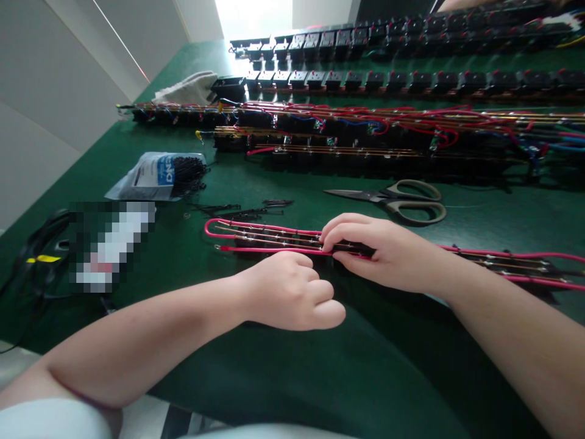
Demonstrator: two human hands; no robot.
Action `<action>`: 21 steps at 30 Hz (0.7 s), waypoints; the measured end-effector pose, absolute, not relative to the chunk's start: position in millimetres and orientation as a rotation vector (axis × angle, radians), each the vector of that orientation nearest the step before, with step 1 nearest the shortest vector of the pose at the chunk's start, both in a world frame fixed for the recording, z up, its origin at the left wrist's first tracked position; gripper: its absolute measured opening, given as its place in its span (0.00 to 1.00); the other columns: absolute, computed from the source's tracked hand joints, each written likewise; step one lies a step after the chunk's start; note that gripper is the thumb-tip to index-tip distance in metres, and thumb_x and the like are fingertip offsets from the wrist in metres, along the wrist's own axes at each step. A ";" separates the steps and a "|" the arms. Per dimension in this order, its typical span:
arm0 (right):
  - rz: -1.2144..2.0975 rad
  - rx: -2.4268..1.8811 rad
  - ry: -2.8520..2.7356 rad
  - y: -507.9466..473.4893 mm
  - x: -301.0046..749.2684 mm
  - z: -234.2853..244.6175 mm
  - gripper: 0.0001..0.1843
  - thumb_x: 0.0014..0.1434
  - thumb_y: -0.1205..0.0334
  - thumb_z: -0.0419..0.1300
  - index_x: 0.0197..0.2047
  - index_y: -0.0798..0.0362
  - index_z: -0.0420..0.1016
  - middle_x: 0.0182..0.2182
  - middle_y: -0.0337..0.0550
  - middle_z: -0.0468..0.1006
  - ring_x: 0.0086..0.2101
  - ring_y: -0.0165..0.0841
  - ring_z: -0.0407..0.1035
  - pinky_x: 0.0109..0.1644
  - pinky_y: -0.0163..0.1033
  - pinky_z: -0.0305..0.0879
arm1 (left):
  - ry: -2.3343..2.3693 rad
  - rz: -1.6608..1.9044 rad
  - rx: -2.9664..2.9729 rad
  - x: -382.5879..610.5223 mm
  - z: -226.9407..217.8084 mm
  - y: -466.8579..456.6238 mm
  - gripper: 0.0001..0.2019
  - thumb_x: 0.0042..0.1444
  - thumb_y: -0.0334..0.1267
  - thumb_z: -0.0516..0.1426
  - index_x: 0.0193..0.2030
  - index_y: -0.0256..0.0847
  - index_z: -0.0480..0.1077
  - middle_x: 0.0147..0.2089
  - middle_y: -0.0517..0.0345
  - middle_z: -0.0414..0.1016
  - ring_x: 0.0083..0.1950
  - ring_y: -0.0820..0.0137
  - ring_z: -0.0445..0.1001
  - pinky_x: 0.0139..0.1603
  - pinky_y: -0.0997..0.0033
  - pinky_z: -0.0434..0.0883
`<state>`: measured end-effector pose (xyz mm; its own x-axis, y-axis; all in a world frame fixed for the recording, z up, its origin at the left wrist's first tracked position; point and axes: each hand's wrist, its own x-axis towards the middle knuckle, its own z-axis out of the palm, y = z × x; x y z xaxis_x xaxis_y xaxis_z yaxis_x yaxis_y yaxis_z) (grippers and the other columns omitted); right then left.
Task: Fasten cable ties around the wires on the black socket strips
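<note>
The right hand (375, 250) lies palm down at the middle of the frame over a wired strip (260, 238), its fingers bent across the top and the thumb along the near edge, so it seems to have the strip lightly clasped. The left hand (292, 292), just below and left of it, is curled into a loose fist beside the strip's near edge; whether anything sits inside it cannot be told. The strip, with a red wire looped round bare metal bars, runs flat across the green table (320, 366) from centre left to the right edge. The step in hand looks like fastening or dressing the wires at that spot, and going on would call for the right hand to hold the strip steady while the left works close in. Scissors (402, 200) lie just above, loose black ties (247, 210) and a bag of ties (158, 177) to the upper left, and more wired rows (365, 131) beyond.
</note>
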<state>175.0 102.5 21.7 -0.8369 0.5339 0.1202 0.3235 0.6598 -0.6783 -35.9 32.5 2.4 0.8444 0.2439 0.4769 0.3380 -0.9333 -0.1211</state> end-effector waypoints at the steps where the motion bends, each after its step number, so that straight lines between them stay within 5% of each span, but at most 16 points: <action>1: 0.962 -0.685 -2.568 102.5 175.1 22.0 0.08 0.61 0.67 0.57 0.42 0.51 0.77 0.44 0.47 0.79 0.42 0.37 0.76 0.43 0.40 0.75 | -0.457 -0.691 -2.828 -36.1 1.8 33.0 0.14 0.66 0.35 0.56 0.27 0.42 0.66 0.20 0.67 0.63 0.21 0.74 0.63 0.26 0.69 0.60; 10: 0.957 -0.671 -2.559 101.8 174.5 22.7 0.08 0.61 0.67 0.57 0.41 0.50 0.78 0.44 0.47 0.80 0.41 0.38 0.76 0.43 0.41 0.75 | -0.485 -0.724 -2.972 -36.4 -4.9 36.9 0.28 0.72 0.50 0.49 0.19 0.40 0.63 0.15 0.65 0.62 0.16 0.75 0.61 0.24 0.69 0.57; 15: 0.975 -0.690 -2.536 101.8 173.6 23.6 0.08 0.60 0.67 0.58 0.41 0.50 0.78 0.43 0.47 0.81 0.41 0.38 0.77 0.43 0.42 0.75 | -0.524 -0.706 -3.002 -36.1 -5.8 34.1 0.24 0.68 0.39 0.49 0.19 0.41 0.65 0.16 0.63 0.66 0.16 0.73 0.63 0.24 0.68 0.59; 21: 0.960 -0.687 -2.554 102.1 174.7 21.6 0.08 0.60 0.67 0.58 0.41 0.50 0.78 0.44 0.47 0.80 0.42 0.38 0.76 0.44 0.41 0.74 | -0.584 -0.691 -2.946 -36.0 2.1 35.4 0.18 0.70 0.38 0.46 0.29 0.40 0.68 0.22 0.63 0.72 0.21 0.72 0.68 0.27 0.68 0.63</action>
<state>174.7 102.1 21.6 -0.8305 0.5415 0.1308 0.3213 0.6574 -0.6816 -36.0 35.4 2.1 0.8278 0.3485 0.4397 0.3755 -0.9264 0.0274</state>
